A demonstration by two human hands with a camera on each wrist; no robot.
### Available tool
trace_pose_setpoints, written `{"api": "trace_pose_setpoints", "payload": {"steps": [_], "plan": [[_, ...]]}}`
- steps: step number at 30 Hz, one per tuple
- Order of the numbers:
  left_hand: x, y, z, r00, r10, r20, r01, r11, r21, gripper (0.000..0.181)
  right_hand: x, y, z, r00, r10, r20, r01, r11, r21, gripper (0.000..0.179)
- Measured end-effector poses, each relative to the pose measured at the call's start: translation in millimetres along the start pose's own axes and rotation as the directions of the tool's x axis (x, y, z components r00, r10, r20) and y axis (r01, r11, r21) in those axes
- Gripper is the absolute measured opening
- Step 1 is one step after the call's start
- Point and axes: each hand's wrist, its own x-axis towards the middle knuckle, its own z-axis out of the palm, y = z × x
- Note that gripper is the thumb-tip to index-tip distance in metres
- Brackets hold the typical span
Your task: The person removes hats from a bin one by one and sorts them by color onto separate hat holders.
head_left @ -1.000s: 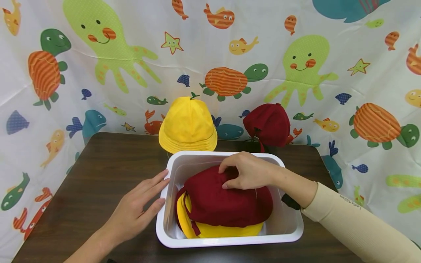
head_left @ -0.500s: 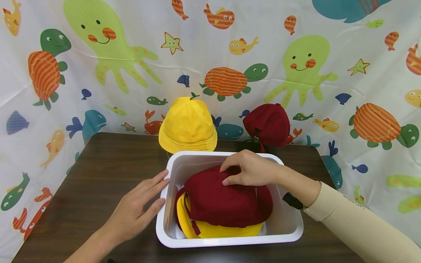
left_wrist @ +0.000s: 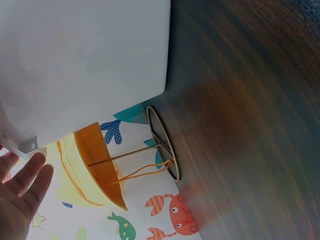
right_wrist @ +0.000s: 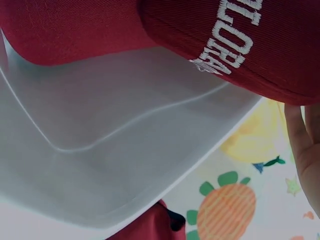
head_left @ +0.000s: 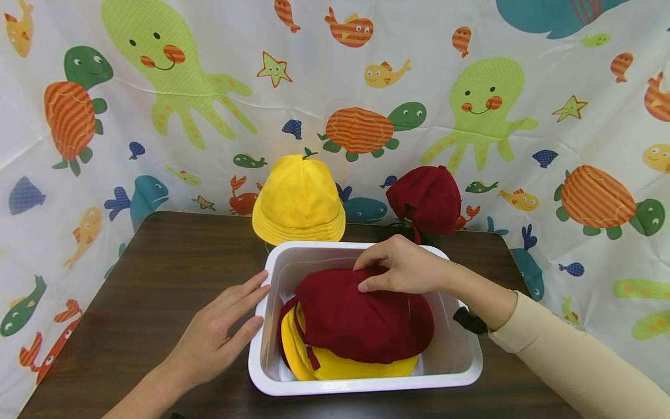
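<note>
A dark red cap (head_left: 361,326) lies on its side in a white plastic bin (head_left: 366,384), on top of a yellow hat (head_left: 361,368). My right hand (head_left: 405,267) pinches the cap's crown between thumb and fingers. White embroidered letters (right_wrist: 235,42) show on the cap's front in the right wrist view, partly cut off. My left hand (head_left: 220,326) rests straight fingertips on the bin's left rim. Another dark red edge (head_left: 283,343) shows beneath the yellow hat, mostly hidden.
Behind the bin, a yellow bucket hat (head_left: 299,201) sits on a wire stand (left_wrist: 162,142). A second dark red cap (head_left: 426,198) is propped at the back right. The dark wood table (head_left: 173,273) meets a curtain printed with sea animals (head_left: 209,58).
My right hand has shifted slightly up and to the right, pulling the cap's crown a little upward. My left hand has stayed on the rim.
</note>
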Motion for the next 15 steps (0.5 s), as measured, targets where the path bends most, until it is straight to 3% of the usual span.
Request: {"api": "trace_pose_setpoints", "payload": {"steps": [15], "plan": [[-0.7, -0.5, 1.1, 1.000, -0.006, -0.005, 0.006, 1.000, -0.003, 0.065, -12.5, -6.8, -13.0, 1.000, -0.001, -0.030, 0.001, 1.000, 0.004, 0.022]]}}
